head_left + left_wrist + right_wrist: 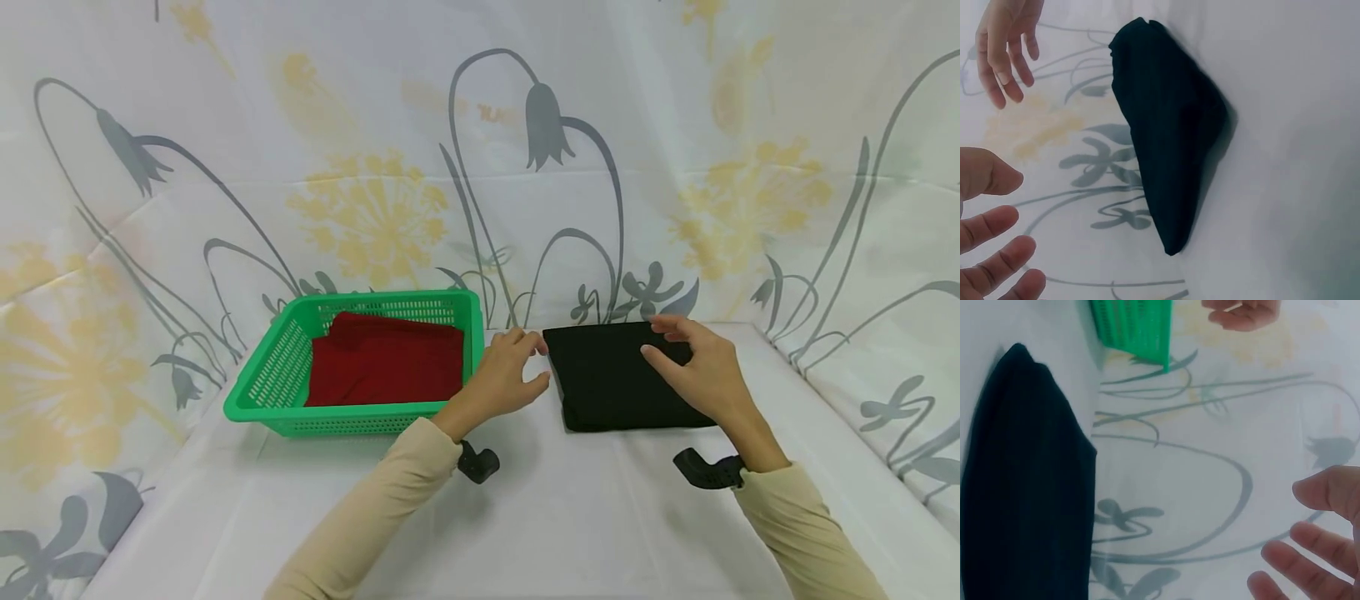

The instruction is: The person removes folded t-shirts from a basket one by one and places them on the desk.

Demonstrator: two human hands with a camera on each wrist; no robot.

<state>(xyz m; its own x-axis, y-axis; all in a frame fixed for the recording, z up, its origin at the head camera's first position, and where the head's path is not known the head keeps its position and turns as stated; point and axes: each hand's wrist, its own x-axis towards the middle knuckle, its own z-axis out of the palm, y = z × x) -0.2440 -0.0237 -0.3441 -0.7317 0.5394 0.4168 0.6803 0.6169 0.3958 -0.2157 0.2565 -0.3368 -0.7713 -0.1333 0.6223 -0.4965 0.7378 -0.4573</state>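
A folded black cloth [615, 387] lies flat on the white-covered table, right of the middle. In the head view my right hand [697, 367] hovers over its right part, fingers loosely bent and holding nothing. My left hand [506, 375] is in the air between the cloth's left edge and the green basket, thumb and fingers apart with nothing between them. Both wrist views show the dark cloth [1166, 131] apart from the fingers. Inside the green plastic basket [337, 423] lies folded dark red cloth [390, 362].
A white fabric backdrop [420, 108] with grey and yellow flower prints rises behind the table. The white table cover [570, 517] stretches in front of the basket and black cloth. Black wrist cameras [478, 462] are strapped to both wrists.
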